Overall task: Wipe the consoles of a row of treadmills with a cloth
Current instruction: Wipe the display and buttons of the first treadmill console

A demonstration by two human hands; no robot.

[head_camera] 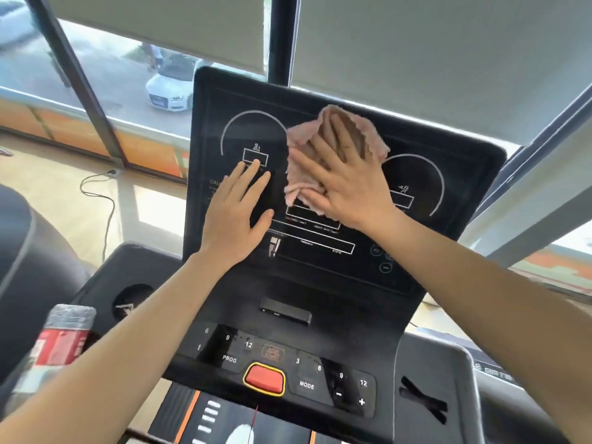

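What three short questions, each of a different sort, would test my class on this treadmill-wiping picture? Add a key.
1. True or false: the left hand holds the cloth.
2. Which colour is the big button on the lower panel? A green, B red, C blue.
3. Fill in: the right hand presses the cloth flat against the ____.

Key: 1 false; 2 B; 3 console.
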